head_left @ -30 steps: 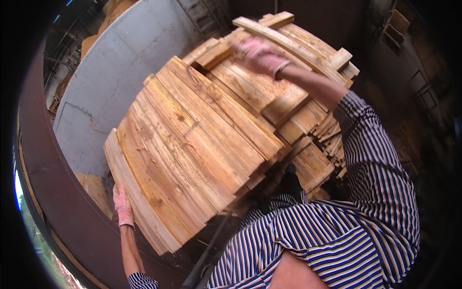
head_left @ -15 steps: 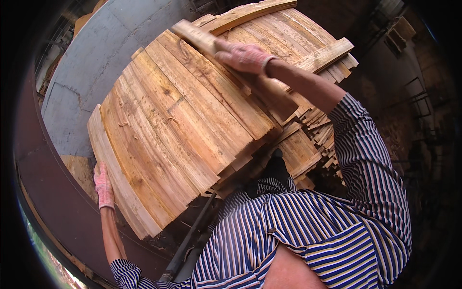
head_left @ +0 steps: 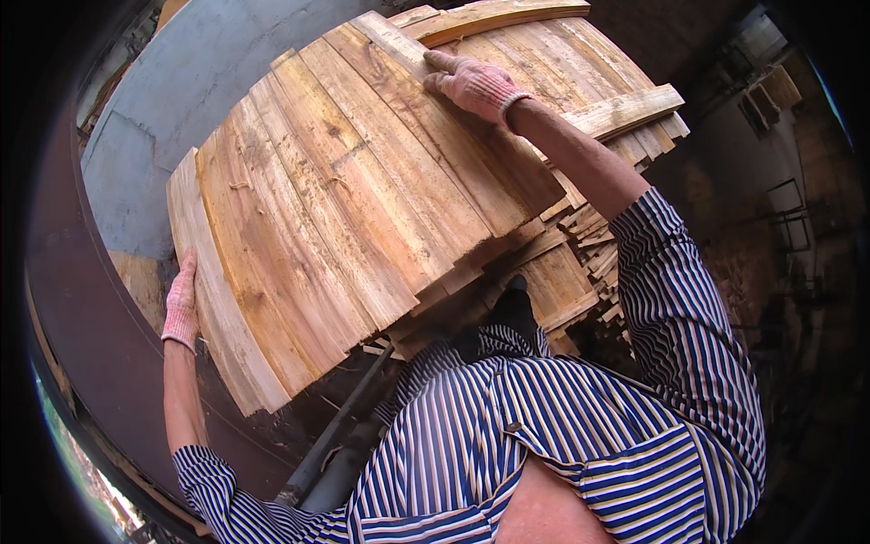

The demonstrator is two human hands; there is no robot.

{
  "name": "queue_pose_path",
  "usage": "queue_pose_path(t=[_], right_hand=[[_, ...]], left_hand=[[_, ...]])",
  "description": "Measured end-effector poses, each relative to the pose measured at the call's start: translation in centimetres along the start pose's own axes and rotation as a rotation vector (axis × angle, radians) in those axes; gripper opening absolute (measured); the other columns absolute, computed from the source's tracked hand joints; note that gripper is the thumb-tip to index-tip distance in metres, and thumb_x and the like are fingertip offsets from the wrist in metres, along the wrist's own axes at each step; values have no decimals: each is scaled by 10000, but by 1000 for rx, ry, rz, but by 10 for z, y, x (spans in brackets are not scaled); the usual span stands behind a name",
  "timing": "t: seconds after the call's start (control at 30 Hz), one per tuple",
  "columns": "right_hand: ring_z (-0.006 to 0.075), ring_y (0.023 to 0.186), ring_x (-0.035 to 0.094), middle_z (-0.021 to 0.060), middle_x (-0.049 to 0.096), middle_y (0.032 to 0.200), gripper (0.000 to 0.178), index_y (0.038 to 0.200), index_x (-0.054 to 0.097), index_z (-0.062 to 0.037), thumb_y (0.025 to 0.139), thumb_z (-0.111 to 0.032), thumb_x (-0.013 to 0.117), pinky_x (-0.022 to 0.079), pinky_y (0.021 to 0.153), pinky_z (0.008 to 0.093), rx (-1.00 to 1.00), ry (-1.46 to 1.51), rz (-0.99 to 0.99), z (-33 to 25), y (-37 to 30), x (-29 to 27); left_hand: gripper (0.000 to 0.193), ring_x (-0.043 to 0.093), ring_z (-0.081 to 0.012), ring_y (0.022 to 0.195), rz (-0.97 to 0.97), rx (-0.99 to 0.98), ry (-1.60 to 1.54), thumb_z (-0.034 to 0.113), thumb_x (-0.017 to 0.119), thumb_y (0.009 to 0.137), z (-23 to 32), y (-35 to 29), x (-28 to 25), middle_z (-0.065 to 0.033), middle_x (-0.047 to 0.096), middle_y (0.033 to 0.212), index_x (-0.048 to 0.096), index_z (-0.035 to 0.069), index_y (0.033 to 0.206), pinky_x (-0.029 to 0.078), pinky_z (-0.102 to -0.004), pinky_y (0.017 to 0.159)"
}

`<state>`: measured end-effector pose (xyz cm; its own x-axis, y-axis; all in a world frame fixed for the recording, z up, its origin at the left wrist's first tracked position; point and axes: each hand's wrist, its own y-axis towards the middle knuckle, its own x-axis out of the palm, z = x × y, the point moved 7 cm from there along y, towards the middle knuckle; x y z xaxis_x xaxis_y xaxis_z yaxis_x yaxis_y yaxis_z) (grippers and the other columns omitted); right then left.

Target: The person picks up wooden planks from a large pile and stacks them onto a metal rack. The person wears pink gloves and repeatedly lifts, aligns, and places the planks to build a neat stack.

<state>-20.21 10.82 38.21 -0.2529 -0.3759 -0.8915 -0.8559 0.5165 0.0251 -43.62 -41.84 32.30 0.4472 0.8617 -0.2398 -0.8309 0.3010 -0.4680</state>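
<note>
A layer of long wooden boards (head_left: pixel 317 190) lies side by side on a stack in front of me. Both my hands wear pinkish knit gloves. My left hand (head_left: pixel 182 304) rests along the outer edge of the leftmost pale board (head_left: pixel 222 290), fingers stretched out and pressed to its side. At the layer's right side, my right hand (head_left: pixel 476 88) grips a wooden board (head_left: pixel 391 38), which lies against its neighbours. Part of that board is hidden by the hand and in shadow; the fingers' undersides do not show.
Another board stack (head_left: pixel 553 54) with crosswise strips (head_left: pixel 625 111) stands at the far right. Loose wood pieces (head_left: pixel 594 249) are heaped below it. A grey metal surface (head_left: pixel 208 82) lies behind the boards, a dark brown curved rim (head_left: pixel 82 272) at left, and a metal bar (head_left: pixel 340 426) near my body.
My right hand has brought the tilted, moving board down flat beside the others. My left hand has slid a little farther up along the left edge.
</note>
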Motion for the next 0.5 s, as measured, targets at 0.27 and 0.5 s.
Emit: queue_pose_path(t=[0.27,0.5], right_hand=[[384,1216,599,173,631,1324,572,1460,480,-184,971,-476,533,466,994,468,-85,133,85,-11,-14,-2],[342,1312,539,174,579,1405,622,1505,445,-226,947,-485,533,394,1087,386,7,189,18,3,-12,8]], left_hand=[[612,408,-169,1414,21,194,88,378,534,1027,8,0,-18,-75,435,1552,412,14,1504,278,-302,1183],[593,355,-173,1452,-55,270,167,382,516,1037,18,-16,1,-96,416,1565,448,-14,1472,229,-300,1206]])
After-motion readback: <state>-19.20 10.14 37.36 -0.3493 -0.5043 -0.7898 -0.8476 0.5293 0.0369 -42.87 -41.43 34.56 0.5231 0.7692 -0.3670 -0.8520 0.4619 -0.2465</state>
